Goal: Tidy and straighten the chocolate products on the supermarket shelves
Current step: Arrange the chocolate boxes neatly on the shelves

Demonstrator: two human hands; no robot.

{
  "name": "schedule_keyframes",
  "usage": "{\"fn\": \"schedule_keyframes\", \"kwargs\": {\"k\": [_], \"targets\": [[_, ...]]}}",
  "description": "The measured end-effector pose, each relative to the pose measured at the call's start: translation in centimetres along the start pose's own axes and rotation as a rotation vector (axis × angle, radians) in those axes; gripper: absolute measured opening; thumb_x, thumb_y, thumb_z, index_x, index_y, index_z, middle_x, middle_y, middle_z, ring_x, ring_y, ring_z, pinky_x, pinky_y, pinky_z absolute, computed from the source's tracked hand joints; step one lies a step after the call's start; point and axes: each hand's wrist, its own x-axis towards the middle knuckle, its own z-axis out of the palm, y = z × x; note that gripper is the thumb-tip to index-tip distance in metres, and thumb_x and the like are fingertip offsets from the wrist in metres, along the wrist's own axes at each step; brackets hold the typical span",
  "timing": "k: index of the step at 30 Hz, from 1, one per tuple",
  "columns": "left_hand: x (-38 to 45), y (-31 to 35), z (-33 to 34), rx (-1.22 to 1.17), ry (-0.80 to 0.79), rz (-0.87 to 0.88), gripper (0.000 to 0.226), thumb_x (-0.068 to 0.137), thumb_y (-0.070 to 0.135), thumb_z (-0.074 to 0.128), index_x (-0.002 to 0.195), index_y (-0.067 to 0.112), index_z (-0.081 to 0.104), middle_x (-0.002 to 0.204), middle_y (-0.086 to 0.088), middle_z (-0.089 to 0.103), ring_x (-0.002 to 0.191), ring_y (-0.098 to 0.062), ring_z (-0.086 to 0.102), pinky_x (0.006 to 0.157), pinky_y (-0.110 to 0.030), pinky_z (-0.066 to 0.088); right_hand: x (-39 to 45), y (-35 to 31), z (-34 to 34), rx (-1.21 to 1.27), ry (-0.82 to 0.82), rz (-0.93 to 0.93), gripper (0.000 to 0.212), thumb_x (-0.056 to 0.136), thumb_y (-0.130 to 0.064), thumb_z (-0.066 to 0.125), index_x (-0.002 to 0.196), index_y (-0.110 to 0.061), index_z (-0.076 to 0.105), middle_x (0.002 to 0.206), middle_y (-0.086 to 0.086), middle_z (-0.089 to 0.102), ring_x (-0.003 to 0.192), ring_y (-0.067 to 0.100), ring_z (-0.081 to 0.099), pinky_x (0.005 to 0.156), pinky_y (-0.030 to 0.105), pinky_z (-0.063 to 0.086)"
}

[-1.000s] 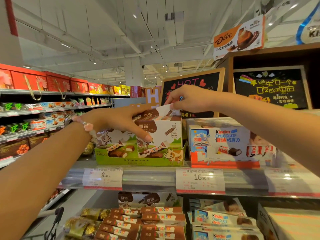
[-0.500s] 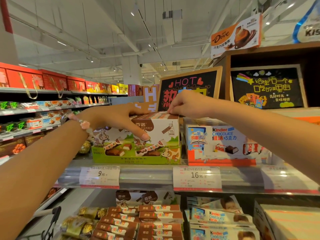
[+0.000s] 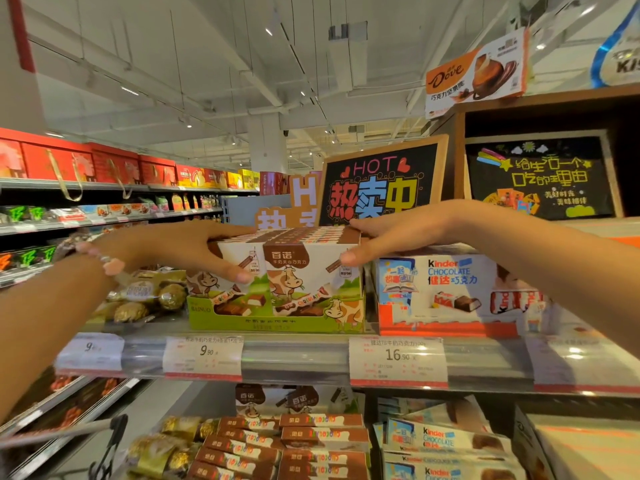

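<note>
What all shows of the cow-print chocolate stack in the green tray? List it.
The cow-print chocolate stack is a row of upright white-and-brown cardboard packs with cartoon cows and Chinese lettering. It sits in a green display tray on the upper shelf, left of the Kinder box. The left hand clasps its left end, the right hand its right.

Shelf (image 3: 294, 355) carries cow-print chocolate tray (image 3: 277, 306), Kinder box (image 3: 446, 292).
</note>
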Motion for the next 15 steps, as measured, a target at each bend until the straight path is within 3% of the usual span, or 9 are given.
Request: {"fn": "schedule_keyframes", "kwargs": {"k": [3,8,11,15], "targets": [[0.07,-0.14,0.33,-0.03,0.033,-0.001,0.081,0.056,0.048,0.079,0.127,0.051,0.041,0.1,0.013,0.071,0.09,-0.014,0.067,0.079,-0.037,0.057,0.87,-0.38,0.21,-0.028,0.011,0.044,0.113,0.063,-0.069,0.055,0.15,-0.019,0.002,0.156,-0.001,0.019,0.139,0.017,0.025,0.105,0.027,0.023],[-0.28,-0.1,0.43,-0.083,0.057,0.028,0.065,0.055,0.046,0.078,0.113,0.051,0.049,0.088,0.023,0.07,0.08,0.001,0.066,0.062,-0.014,0.051,1.04,-0.18,0.28,0.011,0.053,0.047,0.09,0.08,-0.055,0.058,0.148,-0.018,0.012,0.153,0.0,0.026,0.123,0.011,0.033,0.093,0.023,0.024],[-0.47,0.12,0.37,-0.082,0.042,0.018,0.064,0.055,0.05,0.077,0.111,0.053,0.047,0.085,0.026,0.069,0.078,0.004,0.065,0.057,-0.011,0.049,0.94,-0.17,0.47,0.034,0.067,0.04,0.086,0.081,-0.051,0.059,0.147,-0.018,0.015,0.151,0.0,0.03,0.121,0.012,0.037,0.092,0.02,0.027],[-0.67,0.46,0.55,0.034,0.074,0.01,0.076,0.051,0.06,0.074,0.119,0.056,0.04,0.088,0.026,0.067,0.078,0.006,0.064,0.059,-0.009,0.046,0.64,-0.65,0.87,0.071,0.124,-0.022,0.074,0.083,-0.043,0.062,0.143,-0.016,0.028,0.134,-0.004,0.047,0.1,0.006,0.044,0.069,0.006,0.032]]}}
